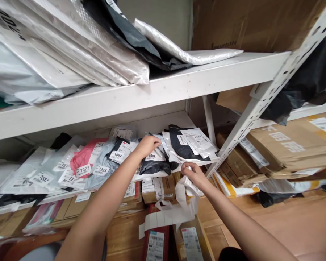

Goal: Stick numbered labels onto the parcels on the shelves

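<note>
White label strip (176, 215) | pinched in right hand (195, 176) | trails below

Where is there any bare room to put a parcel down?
Mainly the wooden floor, between the right forearm and the black parcel at right. The lower shelf shows a small bare patch behind the left hand; its front is crowded with labelled parcels.
</note>
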The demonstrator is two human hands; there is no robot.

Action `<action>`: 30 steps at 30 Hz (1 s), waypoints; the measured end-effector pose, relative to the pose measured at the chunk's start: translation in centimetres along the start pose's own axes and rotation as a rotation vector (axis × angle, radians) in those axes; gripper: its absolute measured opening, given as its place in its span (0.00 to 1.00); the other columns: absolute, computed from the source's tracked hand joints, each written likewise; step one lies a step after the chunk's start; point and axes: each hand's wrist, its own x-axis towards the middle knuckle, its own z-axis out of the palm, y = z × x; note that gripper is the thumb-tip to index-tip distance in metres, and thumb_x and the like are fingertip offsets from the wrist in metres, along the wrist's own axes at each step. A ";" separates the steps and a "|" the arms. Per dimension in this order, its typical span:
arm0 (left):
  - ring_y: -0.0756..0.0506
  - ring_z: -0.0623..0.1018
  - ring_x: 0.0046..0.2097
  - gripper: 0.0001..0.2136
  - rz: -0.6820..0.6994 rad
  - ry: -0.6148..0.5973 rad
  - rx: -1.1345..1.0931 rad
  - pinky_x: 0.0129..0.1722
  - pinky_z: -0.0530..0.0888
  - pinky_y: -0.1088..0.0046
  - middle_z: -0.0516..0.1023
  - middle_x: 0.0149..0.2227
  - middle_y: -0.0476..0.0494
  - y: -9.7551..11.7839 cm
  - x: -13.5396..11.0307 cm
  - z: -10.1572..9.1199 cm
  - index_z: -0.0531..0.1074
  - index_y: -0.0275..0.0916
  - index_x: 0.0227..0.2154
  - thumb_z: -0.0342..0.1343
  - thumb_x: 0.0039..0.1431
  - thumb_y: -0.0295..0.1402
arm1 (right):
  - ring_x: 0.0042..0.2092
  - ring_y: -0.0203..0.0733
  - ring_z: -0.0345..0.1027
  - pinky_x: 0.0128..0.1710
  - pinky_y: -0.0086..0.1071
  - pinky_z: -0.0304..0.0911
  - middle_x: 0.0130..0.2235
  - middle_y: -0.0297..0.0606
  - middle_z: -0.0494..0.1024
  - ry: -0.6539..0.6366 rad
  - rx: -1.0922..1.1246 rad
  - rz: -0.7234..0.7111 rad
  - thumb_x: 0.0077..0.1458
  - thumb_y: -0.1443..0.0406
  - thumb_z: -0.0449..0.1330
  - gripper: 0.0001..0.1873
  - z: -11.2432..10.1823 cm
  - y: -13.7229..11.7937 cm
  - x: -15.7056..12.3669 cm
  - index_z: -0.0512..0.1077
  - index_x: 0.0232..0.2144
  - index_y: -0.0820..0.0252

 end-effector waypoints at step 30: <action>0.43 0.75 0.40 0.06 0.134 -0.175 0.153 0.43 0.69 0.69 0.75 0.34 0.45 0.5 -3.1 1.7 0.74 0.42 0.31 0.53 0.53 0.28 | 0.30 0.36 0.72 0.36 0.31 0.66 0.30 0.37 0.80 -0.311 0.906 0.382 0.38 0.62 0.73 0.19 6.2 1.0 0.2 0.76 0.33 0.65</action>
